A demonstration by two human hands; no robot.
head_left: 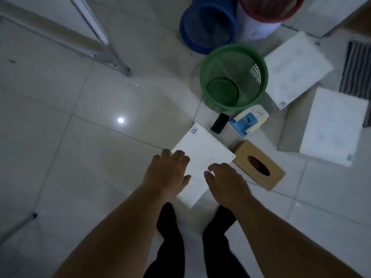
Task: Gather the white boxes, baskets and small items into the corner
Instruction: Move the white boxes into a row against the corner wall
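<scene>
A flat white box lies on the tiled floor in front of my feet. My left hand is spread over its near left part, and my right hand hovers over its near right edge. Their fingers are apart and do not wrap around it. Two more white boxes lie at the right. A green mesh basket stands upright beyond the near box. Behind it are a blue basket on its side and a red basket on a white tub.
A small black item, a blue-and-white device and a brown tissue box lie between the boxes. A striped mat is at the far right. Metal frame legs cross the upper left, over floor tiles.
</scene>
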